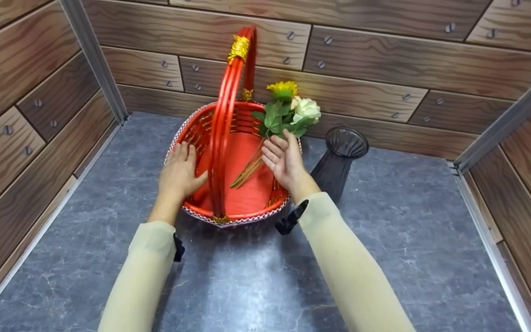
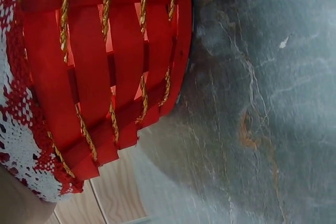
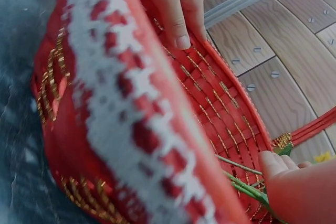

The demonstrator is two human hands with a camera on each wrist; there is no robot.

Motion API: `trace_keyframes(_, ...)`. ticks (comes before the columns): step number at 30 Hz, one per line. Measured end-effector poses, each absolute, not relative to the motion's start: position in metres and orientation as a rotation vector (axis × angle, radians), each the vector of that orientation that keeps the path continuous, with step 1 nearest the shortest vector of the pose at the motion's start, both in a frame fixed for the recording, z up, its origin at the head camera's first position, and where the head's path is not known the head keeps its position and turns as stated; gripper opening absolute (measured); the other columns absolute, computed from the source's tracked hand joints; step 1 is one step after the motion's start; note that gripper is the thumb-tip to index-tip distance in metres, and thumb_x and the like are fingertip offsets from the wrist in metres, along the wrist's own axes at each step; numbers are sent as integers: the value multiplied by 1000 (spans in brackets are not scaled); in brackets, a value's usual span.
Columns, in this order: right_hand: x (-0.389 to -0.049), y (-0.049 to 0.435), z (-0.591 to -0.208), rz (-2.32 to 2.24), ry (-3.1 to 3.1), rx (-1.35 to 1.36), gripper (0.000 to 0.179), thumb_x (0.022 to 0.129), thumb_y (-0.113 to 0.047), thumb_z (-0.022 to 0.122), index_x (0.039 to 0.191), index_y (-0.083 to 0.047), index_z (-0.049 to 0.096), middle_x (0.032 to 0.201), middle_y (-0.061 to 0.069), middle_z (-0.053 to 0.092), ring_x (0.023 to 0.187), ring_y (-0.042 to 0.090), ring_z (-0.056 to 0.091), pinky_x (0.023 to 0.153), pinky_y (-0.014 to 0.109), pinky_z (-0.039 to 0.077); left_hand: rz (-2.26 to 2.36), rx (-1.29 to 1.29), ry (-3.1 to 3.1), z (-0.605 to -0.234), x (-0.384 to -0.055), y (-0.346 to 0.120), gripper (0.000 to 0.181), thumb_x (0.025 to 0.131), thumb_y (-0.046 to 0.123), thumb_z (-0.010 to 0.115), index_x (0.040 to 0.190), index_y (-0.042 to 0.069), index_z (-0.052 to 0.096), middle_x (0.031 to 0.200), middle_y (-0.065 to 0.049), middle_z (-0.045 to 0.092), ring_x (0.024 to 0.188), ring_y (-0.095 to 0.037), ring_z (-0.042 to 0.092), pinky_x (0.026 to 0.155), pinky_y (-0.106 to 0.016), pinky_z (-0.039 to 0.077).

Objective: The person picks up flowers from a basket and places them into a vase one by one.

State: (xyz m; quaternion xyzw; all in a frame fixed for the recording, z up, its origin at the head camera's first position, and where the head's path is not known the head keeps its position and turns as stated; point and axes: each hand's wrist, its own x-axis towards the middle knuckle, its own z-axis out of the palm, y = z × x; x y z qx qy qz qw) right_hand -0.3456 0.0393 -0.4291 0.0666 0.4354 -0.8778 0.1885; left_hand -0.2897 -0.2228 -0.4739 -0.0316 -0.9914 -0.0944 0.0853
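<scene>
A red woven basket (image 1: 251,191) with a tall hooped handle (image 1: 221,133) sits on the grey surface. My left hand (image 1: 178,173) rests on its left rim, fingers fairly straight and thumb spread inward. Lace trim (image 2: 26,124) and gold cord show on the basket's outside in the left wrist view. A yellow flower (image 1: 283,90) and a white rose (image 1: 306,109) lean at the right rim, with their green stems (image 1: 247,173) slanting down inside. My right hand (image 1: 284,159) is beside these stems, palm turned inward and fingers loosely extended; its fingers partly cover the stems.
A dark glass vase (image 1: 337,166) stands upright just right of the basket, close to my right wrist. Wood-patterned panels (image 1: 362,60) wall the back and both sides, with metal strips (image 1: 95,60) at the corners. Grey marbled surface (image 1: 413,230) extends around the basket.
</scene>
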Motion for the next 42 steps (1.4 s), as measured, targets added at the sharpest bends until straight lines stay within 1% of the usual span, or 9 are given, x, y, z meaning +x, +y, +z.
trace_keyframes(5,-357,36,-437,-2441,1192,233,62,95,-39,39,145,-6,22,148,14,25,135,28,26,109,37,24,-307,-82,-2966,-479,-293,-220,84,84,54,49,143,-2,25,148,-23,21,137,-37,13,111,-47,11)
trace_keyframes(9,-370,39,-444,-2421,1221,275,57,97,-36,37,145,-8,24,149,13,25,136,27,25,108,37,27,-326,-92,-2946,-479,-299,-214,85,85,58,47,143,-1,27,148,-22,22,137,-36,14,111,-47,12)
trace_keyframes(12,-373,41,-444,-2409,1225,303,55,99,-33,34,146,-8,22,150,12,23,136,26,25,108,36,26,-342,-93,-2938,-480,-303,-209,86,85,60,46,142,-1,27,148,-21,23,138,-35,15,111,-45,12)
trace_keyframes(15,-373,42,-444,-2391,1227,315,54,99,-30,33,146,-7,18,151,12,20,137,26,22,109,36,24,-357,-91,-2935,-481,-305,-204,86,85,61,45,142,0,28,148,-20,24,138,-34,15,112,-44,12)
trace_keyframes(19,-377,41,-446,-2397,1224,325,55,99,-29,33,146,-5,17,151,13,18,137,27,20,110,36,22,-353,-108,-2920,-482,-306,-202,87,84,63,44,142,-1,29,147,-21,24,137,-34,16,112,-43,13)
trace_keyframes(26,-379,29,-445,-2383,1159,312,57,99,-28,34,147,-6,14,152,14,12,139,29,14,111,37,18,-334,-62,-2924,-482,-298,-210,88,84,65,42,142,1,29,148,-20,23,138,-33,15,112,-42,13)
trace_keyframes(32,-384,18,-445,-2327,1152,337,57,98,-28,35,147,-8,14,152,13,15,138,28,18,110,38,20,-346,-34,-2927,-475,-291,-222,88,85,64,42,143,1,26,149,-19,21,138,-33,14,112,-43,12)
trace_keyframes(39,-387,15,-449,-2320,1245,452,53,97,-24,37,145,-7,24,148,13,28,134,27,29,108,35,27,-348,-3,-2933,-472,-290,-224,88,84,65,41,144,3,24,149,-18,20,139,-32,13,112,-42,10)
trace_keyframes(42,-386,11,-447,-2323,1273,504,53,96,-22,39,144,-6,25,148,14,28,134,27,28,108,34,26,-356,-14,-2919,-474,-289,-223,88,84,65,42,144,2,25,149,-19,21,138,-32,14,112,-42,11)
